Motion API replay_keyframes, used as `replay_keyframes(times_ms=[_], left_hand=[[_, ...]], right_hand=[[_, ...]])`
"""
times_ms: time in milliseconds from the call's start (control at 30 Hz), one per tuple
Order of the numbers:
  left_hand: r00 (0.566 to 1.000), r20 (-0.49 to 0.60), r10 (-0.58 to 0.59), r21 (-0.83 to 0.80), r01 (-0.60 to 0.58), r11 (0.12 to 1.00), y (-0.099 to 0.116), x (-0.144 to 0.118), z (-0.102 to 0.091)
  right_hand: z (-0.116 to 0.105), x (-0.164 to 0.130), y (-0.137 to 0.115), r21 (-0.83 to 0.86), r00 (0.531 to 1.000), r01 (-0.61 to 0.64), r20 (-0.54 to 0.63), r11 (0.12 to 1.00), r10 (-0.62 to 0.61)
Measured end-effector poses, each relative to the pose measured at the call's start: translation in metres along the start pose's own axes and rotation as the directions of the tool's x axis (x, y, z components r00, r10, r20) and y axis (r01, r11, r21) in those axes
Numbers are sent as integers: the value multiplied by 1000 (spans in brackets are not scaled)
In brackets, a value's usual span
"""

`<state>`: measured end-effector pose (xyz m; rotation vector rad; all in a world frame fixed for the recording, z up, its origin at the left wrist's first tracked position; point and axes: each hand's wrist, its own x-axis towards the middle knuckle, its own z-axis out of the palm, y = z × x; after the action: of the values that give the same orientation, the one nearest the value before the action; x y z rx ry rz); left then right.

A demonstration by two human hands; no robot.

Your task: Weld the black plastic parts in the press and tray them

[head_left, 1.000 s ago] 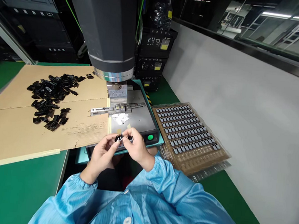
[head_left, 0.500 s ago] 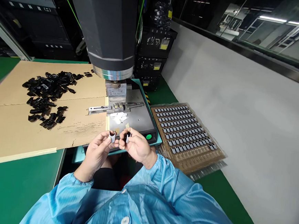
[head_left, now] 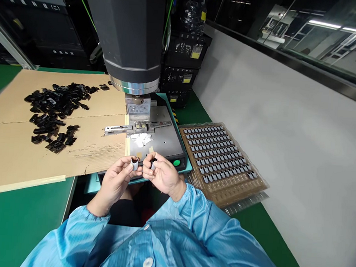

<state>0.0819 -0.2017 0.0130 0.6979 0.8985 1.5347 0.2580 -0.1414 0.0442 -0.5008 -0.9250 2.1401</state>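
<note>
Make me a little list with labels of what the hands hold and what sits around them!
left hand: pinches a small white-sided part
right hand: pinches a small dark part
ahead: grey metal press plate with round green button
left side: pile of black plastic pieces on brown cardboard sheet
right side: brown tray of grey parts

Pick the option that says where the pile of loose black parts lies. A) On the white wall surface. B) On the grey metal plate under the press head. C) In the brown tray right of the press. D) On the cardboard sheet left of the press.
D: the pile of loose black parts lies on the cardboard sheet, left of the press; the brown tray holds small parts in ordered rows instead.
</note>
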Motion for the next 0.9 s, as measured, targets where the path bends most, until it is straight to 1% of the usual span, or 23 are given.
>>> replay_keyframes(times_ms=[100,167,267,333,667,900], left_hand=[[1000,8,0,4,0,1000,0,0,-1],[1000,9,-1,6,1,1000,0,0,-2],[1000,3,-3,12,3,1000,0,1,-3],[1000,0,0,13,0,1000,0,1,-4],[1000,7,14,14,-14,1000,-3,4,-8],[999,-9,48,55,-47,997,-4,5,-8]], right_hand=[[-1,0,4,-43,999,39,-2,998,-40],[-1,1,9,-130,996,87,-23,988,-91],[-1,3,16,-280,983,157,-46,947,-177],[-2,3,19,-327,979,177,-40,928,-201],[-11,3,21,-374,978,184,-24,909,-208],[-10,2,20,-360,981,174,-22,917,-194]])
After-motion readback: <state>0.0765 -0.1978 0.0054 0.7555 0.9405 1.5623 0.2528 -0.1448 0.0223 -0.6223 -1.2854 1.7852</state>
